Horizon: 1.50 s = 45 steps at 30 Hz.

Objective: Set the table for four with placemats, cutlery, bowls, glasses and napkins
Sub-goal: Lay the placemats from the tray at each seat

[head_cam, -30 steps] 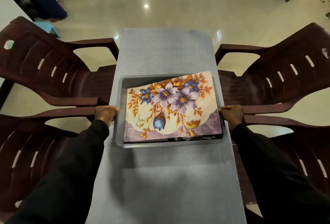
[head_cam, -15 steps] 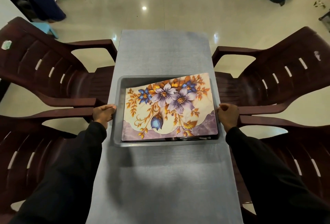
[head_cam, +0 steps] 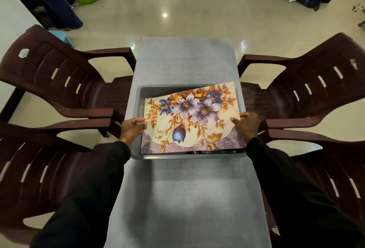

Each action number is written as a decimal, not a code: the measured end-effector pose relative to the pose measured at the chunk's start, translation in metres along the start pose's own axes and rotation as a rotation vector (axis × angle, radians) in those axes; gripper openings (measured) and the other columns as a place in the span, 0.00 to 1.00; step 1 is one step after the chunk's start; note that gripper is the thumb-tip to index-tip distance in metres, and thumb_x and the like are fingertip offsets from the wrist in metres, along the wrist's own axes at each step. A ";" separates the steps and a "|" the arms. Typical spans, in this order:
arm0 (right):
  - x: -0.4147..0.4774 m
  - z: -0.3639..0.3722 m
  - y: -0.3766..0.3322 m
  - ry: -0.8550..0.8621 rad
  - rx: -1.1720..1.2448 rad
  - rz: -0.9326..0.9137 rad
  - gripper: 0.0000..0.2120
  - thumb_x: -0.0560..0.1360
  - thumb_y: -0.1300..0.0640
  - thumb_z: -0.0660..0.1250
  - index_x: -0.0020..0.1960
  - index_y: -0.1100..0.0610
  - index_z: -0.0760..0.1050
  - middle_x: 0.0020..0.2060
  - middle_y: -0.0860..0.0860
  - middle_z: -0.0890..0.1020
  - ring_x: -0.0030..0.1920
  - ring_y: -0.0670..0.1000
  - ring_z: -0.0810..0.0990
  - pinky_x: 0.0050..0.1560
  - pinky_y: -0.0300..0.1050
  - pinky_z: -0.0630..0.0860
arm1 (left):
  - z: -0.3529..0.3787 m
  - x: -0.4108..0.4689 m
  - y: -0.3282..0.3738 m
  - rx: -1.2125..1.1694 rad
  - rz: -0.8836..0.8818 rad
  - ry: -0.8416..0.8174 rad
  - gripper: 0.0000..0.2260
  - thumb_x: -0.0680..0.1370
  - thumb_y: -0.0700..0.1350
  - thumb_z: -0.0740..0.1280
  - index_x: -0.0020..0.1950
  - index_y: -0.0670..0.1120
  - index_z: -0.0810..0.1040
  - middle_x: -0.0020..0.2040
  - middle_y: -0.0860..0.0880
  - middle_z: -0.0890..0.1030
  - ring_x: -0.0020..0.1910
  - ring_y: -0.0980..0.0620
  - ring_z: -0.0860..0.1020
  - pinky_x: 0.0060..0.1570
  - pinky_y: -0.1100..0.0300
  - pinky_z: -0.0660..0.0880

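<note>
Grey bench [head_cam: 185,198] carries the tray [head_cam: 139,155], where my left hand [head_cam: 132,129] and right hand [head_cam: 246,126] pinch the placemat's [head_cam: 189,121] short ends, its long axis crosswise between them.

A narrow grey table [head_cam: 185,198] runs from the bottom centre of the frame to the upper centre. A grey tray [head_cam: 138,155] rests directly on it at mid-frame. The remaining tabletop surface is bare grey.
</note>
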State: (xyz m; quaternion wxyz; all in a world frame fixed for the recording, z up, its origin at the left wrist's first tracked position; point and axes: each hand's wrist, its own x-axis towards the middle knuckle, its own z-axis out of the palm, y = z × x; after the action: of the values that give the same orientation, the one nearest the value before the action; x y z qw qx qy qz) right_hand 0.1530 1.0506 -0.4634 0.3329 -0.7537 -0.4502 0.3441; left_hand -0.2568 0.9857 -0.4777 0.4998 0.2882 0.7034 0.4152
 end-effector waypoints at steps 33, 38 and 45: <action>-0.022 -0.064 0.004 0.043 0.173 0.015 0.07 0.72 0.62 0.78 0.47 0.59 0.82 0.45 0.56 0.86 0.43 0.52 0.86 0.46 0.49 0.84 | 0.018 -0.026 -0.001 -0.170 -0.068 0.030 0.04 0.79 0.38 0.71 0.54 0.42 0.81 0.57 0.41 0.85 0.58 0.39 0.83 0.61 0.41 0.79; -0.052 -0.078 0.012 0.013 0.255 0.044 0.07 0.72 0.62 0.78 0.48 0.59 0.82 0.48 0.56 0.87 0.46 0.52 0.87 0.48 0.53 0.85 | -0.002 -0.070 -0.006 -0.180 -0.039 0.113 0.12 0.79 0.37 0.72 0.62 0.36 0.79 0.58 0.41 0.84 0.57 0.41 0.83 0.59 0.45 0.80; -0.106 -0.100 0.056 -0.044 0.226 0.102 0.13 0.71 0.60 0.79 0.54 0.62 0.83 0.50 0.55 0.87 0.50 0.54 0.86 0.53 0.58 0.84 | -0.020 -0.152 -0.051 -0.206 -0.090 0.156 0.15 0.78 0.37 0.72 0.64 0.35 0.77 0.58 0.40 0.83 0.57 0.40 0.82 0.57 0.45 0.80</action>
State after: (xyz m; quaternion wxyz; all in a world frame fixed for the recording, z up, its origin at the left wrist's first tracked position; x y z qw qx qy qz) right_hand 0.2220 0.9141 -0.4316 0.3880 -0.7257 -0.3765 0.4256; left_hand -0.2241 0.8300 -0.4481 0.4884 0.1704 0.7061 0.4836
